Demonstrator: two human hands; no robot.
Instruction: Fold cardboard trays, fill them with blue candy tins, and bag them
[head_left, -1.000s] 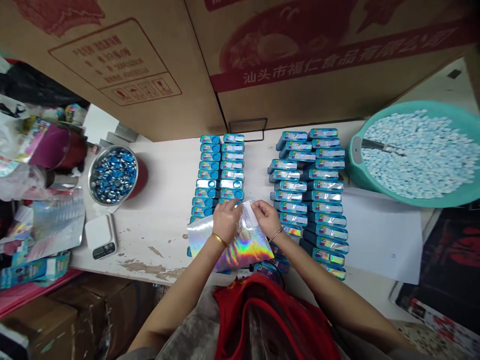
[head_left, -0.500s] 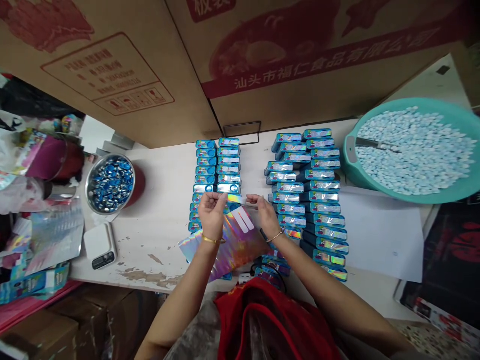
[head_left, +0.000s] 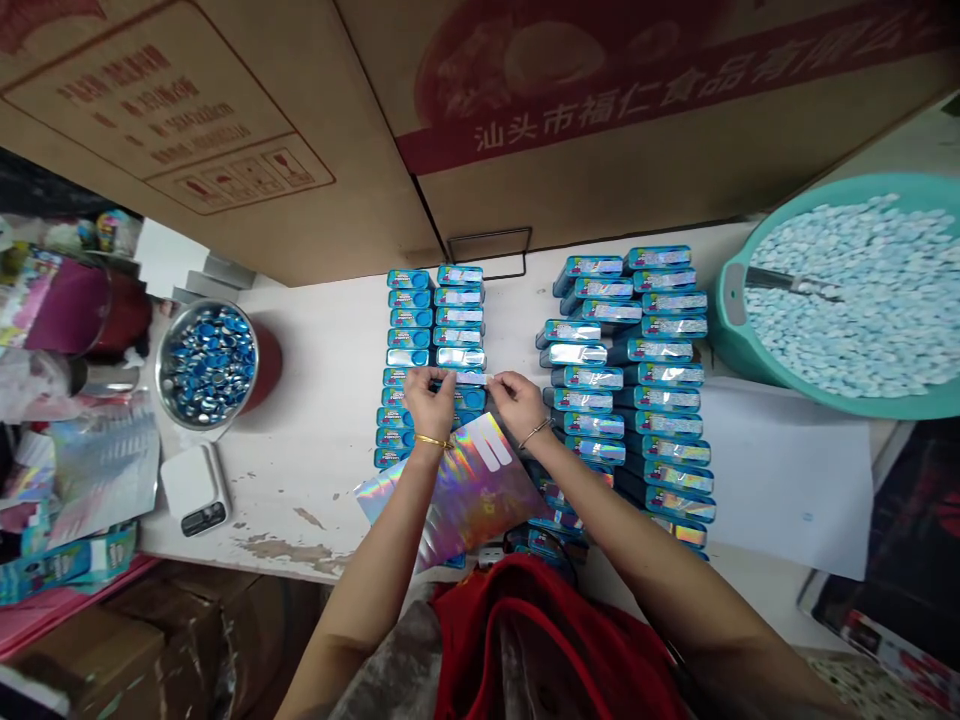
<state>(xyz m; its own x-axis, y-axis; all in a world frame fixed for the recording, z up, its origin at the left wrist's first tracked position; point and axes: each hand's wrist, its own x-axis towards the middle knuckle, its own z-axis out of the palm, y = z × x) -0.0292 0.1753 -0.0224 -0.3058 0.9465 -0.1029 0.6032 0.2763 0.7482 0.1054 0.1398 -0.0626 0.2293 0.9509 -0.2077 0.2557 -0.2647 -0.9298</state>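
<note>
Through the head camera I can read 汕头市福仁食品有限公 in white on the red band of the big carton [head_left: 630,190], the line running on toward the edge of my view. A framed panel on its left part carries four handling symbols; the small print above them is too blurred for me.

I have a narrow pale strip [head_left: 471,379] stretched level over the left-hand block of tins [head_left: 409,318]. The left hand [head_left: 431,400] pinches one end between thumb and fingers, and the right hand [head_left: 519,405] pinches the other. Just below them I see a holographic sheet [head_left: 487,510] with two white strip-shaped patches near its upper corner.

The tins in that block stand in two columns, their bright lettering too small for me to make out. The right-hand block of tins [head_left: 671,400] also runs in two columns, with shiny strips along the upward edges.

For containers, on my left I have a metal bowl [head_left: 268,365] with a reddish outside, heaped with blue and silver pieces [head_left: 210,365]; near it sits a white scale [head_left: 193,488]. On my right a teal basin [head_left: 757,370] holds a broad mass of pale blue tablets [head_left: 885,290], with a dark-handled tool [head_left: 780,282] lying in them
</note>
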